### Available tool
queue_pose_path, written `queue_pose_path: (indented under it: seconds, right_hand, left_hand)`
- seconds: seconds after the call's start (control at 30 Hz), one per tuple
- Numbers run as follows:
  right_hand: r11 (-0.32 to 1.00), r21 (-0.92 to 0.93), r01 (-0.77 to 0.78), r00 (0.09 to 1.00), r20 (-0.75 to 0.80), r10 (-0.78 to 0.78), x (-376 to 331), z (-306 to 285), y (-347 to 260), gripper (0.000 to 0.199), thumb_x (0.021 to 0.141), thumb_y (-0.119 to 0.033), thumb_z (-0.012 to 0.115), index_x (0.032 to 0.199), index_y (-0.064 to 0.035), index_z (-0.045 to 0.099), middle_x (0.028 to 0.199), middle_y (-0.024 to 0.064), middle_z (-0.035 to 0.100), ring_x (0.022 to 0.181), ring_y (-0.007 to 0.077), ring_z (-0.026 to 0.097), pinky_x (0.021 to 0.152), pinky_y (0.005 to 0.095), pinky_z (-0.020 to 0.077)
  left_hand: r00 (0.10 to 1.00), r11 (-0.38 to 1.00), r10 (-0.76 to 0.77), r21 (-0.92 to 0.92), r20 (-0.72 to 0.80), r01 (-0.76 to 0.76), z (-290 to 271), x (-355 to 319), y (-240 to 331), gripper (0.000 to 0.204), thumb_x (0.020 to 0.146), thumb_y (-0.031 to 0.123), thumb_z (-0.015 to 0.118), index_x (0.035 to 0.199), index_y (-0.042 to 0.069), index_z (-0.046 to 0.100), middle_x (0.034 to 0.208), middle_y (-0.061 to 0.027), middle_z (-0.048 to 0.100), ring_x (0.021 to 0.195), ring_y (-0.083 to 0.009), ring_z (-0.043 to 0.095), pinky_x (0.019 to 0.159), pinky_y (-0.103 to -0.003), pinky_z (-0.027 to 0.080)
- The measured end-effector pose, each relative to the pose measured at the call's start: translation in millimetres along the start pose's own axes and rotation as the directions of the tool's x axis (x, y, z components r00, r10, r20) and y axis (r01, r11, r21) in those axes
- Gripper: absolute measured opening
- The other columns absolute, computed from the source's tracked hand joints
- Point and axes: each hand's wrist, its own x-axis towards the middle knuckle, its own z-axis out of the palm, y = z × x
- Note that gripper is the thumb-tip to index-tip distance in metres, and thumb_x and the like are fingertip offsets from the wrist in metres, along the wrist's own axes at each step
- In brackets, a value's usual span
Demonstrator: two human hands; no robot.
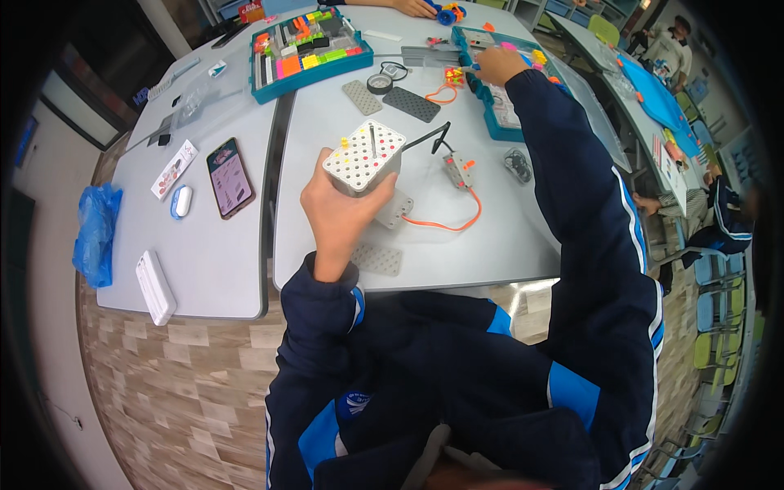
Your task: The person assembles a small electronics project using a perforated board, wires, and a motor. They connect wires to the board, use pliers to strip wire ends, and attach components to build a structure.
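My left hand (341, 208) grips a light grey block-built box (365, 157), its fingers and thumb round the sides. The box's top is a plate full of holes with yellow and red pegs in it, and a thin dark rod lies across it. Far off at the right, my right hand (496, 67) is at the left edge of a teal parts case (500, 118), fingers bent and pressed together; what they hold, if anything, is hidden. Beside the box stand a grey block with an orange cable (445, 227), a black jointed arm (430, 138) and a small grey motor-like block (460, 170).
A second teal case (314, 79) full of colourful bricks sits at the back left. Dark and grey hole plates (411, 104) and a black tape roll (379, 83) lie mid-table. On the left table are a phone (231, 178) and a white box (155, 287). Another person's hand (415, 7) rests at the far edge.
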Motion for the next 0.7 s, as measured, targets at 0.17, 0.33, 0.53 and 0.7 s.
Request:
queue_pose_path:
  seconds: [0.17,0.33,0.53,0.7]
  right_hand:
    - [0.989,-0.146,0.033,0.999,0.02,-0.03,5,4,3,0.023,0.087,-0.015,0.071,0.108,-0.0071,0.077,0.11,0.0145,0.075,0.105,0.033,0.073,0.084,0.0467,0.059]
    - [0.908,-0.411,0.085,0.955,-0.225,-0.191,-5,17,7,0.018,0.084,-0.015,0.075,0.102,-0.0123,0.078,0.098,0.0078,0.073,0.1,0.0281,0.071,0.078,0.0492,0.0517]
    - [0.884,-0.467,-0.009,0.952,-0.275,-0.135,-6,24,8,0.028,0.083,-0.012,0.073,0.111,-0.0123,0.07,0.106,0.0052,0.069,0.107,0.026,0.066,0.082,0.0465,0.0455]
    - [0.918,-0.395,-0.019,0.955,-0.28,-0.1,-7,27,8,0.029,0.087,-0.016,0.073,0.115,-0.0176,0.068,0.098,0.0037,0.074,0.101,0.0239,0.069,0.081,0.0505,0.0445]
  left_hand:
    - [0.999,0.999,0.045,0.013,-0.018,-0.044,-3,-8,-4,0.047,0.068,0.019,0.091,0.099,0.0,0.062,0.09,-0.0135,0.076,0.081,-0.0159,0.075,0.071,-0.03,0.057]
    - [0.996,0.996,0.086,-0.012,-0.037,-0.086,-1,-10,-4,0.047,0.069,0.019,0.091,0.1,0.0,0.063,0.09,-0.0137,0.076,0.081,-0.0178,0.076,0.071,-0.031,0.058]
    - [0.995,0.995,0.093,0.043,-0.041,-0.092,-2,-11,-1,0.046,0.069,0.019,0.091,0.101,0.0,0.063,0.091,-0.0137,0.076,0.082,-0.0196,0.076,0.071,-0.032,0.058]
    - [0.996,0.995,0.09,0.035,-0.028,-0.089,-3,-11,0,0.047,0.069,0.019,0.091,0.103,0.001,0.064,0.092,-0.0138,0.076,0.083,-0.0197,0.077,0.072,-0.032,0.058]
